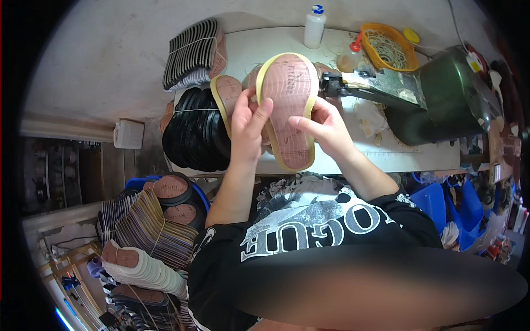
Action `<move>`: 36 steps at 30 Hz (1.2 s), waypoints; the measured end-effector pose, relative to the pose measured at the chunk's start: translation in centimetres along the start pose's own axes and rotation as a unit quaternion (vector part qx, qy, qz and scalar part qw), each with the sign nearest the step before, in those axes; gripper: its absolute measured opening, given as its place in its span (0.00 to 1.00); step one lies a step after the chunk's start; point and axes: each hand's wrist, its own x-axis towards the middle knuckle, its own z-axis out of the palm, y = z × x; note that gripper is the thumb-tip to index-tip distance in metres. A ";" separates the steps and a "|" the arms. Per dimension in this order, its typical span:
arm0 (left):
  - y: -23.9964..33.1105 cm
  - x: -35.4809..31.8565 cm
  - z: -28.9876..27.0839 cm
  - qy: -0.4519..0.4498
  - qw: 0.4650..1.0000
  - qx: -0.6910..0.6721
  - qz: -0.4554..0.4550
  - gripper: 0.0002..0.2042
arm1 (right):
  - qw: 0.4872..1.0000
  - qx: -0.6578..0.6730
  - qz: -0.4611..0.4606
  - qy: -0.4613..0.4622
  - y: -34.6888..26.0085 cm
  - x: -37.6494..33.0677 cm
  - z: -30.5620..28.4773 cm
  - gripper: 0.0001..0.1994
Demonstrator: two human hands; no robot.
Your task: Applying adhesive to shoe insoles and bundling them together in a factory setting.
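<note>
Between the person's two hands is a yellow-edged sole (290, 110), its brownish-pink face with dark printed marks turned up toward the camera and its wider end pointing away from the body. The left hand (249, 124) grips its left edge, thumb lying at the rim of the face and fingers partly hidden behind. The right hand (327, 128) pinches the opposite edge, its thumb pressed flat on the face, the fingers curled round underneath.

Just beyond the left hand's fingers, a second yellow-edged piece (225, 91) leans at a tilt. Next to it, left of that same hand, a tied bundle of black soles (193, 132) rests on the white table (436, 157). To the right of the right hand, a dark green machine (450, 96) reaches its arm toward the held sole.

Farther off, past the left hand, stands a tied stack of black-and-grey striped soles (190, 52). Ahead of the right hand are a red-nozzled bottle (349, 62), an orange basket (400, 67) of pale thin loops and a white bottle (314, 30) with a blue cap. Well behind the left hand, down beside the person, more soles (157, 220) are stacked in bundles.
</note>
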 end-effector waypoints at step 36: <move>-8.0 9.7 7.1 0.002 0.989 0.150 0.008 0.20 | 0.989 0.046 0.018 0.139 -5.9 -1.8 -9.4 0.17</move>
